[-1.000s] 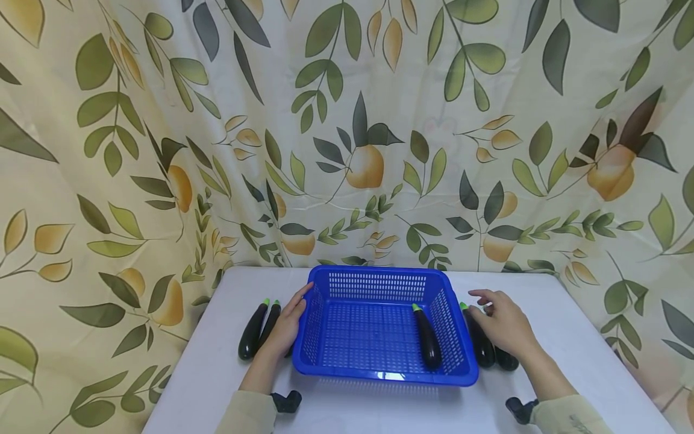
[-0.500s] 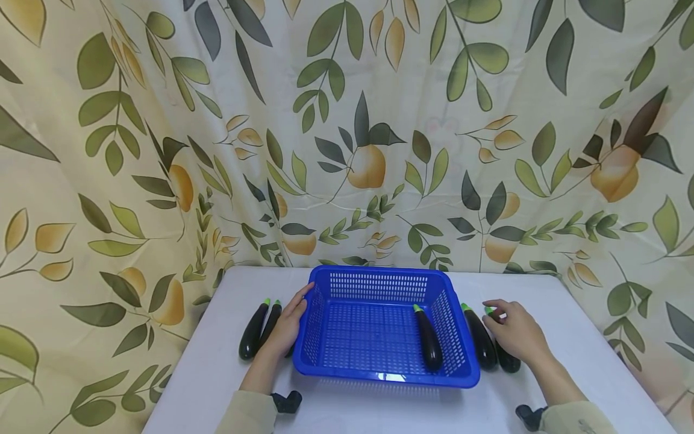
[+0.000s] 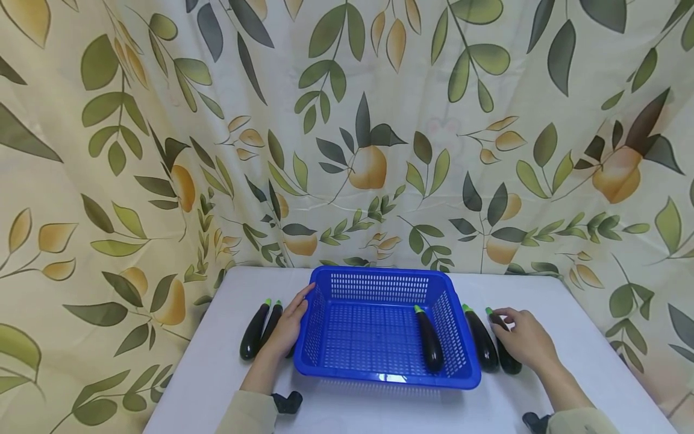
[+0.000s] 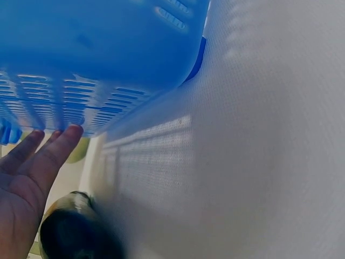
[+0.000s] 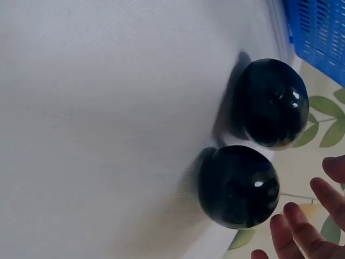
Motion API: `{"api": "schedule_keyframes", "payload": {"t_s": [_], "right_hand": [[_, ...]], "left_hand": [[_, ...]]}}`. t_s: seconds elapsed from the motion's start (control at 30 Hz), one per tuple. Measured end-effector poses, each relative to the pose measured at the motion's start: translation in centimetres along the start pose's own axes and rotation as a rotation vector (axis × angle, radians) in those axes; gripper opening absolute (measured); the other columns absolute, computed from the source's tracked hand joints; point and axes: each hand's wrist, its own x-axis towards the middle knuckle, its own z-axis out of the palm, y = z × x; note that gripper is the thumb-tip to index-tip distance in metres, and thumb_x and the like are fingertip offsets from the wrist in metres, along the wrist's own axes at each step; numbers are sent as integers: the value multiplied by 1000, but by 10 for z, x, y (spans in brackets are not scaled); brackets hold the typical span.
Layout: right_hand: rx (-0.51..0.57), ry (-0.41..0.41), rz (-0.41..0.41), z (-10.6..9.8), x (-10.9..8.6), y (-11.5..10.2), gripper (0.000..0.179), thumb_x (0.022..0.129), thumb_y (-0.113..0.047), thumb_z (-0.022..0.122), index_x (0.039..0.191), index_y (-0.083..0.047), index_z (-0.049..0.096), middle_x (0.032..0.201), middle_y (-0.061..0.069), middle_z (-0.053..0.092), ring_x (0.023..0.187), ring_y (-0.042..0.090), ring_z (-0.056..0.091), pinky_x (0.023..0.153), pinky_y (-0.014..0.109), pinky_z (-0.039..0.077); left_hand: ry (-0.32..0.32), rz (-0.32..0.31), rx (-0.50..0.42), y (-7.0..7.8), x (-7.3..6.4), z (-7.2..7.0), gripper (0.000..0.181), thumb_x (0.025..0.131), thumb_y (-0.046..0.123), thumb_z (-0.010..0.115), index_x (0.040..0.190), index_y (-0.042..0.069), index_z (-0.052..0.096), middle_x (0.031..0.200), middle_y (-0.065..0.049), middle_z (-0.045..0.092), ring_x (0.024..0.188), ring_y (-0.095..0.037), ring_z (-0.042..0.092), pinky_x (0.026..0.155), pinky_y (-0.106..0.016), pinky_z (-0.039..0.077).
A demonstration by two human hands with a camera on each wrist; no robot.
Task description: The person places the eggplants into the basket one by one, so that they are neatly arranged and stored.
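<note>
A blue plastic basket (image 3: pixel 358 337) stands on the white table with one dark eggplant (image 3: pixel 429 340) inside, along its right side. My left hand (image 3: pixel 287 328) rests against the basket's left wall; in the left wrist view its straight fingers (image 4: pixel 56 151) touch the slotted side. Right of the basket lie an inner eggplant (image 3: pixel 479 339) and an outer eggplant (image 3: pixel 508 358). Over the green-stemmed upper end of the outer one hovers my right hand (image 3: pixel 526 340), thumb and fingers bent and apart. The right wrist view shows these fingers (image 5: pixel 302 232) spread, gripping nothing.
Left of the basket lie an eggplant (image 3: pixel 253 331) and a second eggplant (image 3: pixel 271 322), with another dark end partly hidden by the left hand. A leaf-and-fruit patterned curtain (image 3: pixel 347 132) hangs behind the white table (image 3: pixel 368 413).
My right hand has moved right, from above the inner eggplant to the upper end of the outer one. The left hand, basket and eggplants stay where they were.
</note>
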Motion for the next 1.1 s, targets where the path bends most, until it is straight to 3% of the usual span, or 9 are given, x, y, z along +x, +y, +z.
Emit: {"api": "schedule_keyframes", "payload": {"t_s": [0.47, 1.1], "right_hand": [[-30, -53, 59, 5, 3, 12, 44, 97, -23, 64, 132, 3, 62, 119, 38, 58, 101, 50, 60, 77, 59, 52], [-18, -119, 111, 15, 6, 26, 47, 97, -26, 64, 136, 2, 61, 118, 38, 56, 97, 45, 60, 75, 56, 52]], "left_hand": [[-2, 20, 0, 3, -1, -1, 46, 114, 28, 29, 157, 39, 41, 172, -2, 27, 162, -34, 15, 129, -63, 9], [-11, 14, -9, 1, 0, 0, 46, 114, 29, 29, 158, 37, 41, 172, 0, 27, 162, -33, 14, 130, -62, 8]]}}
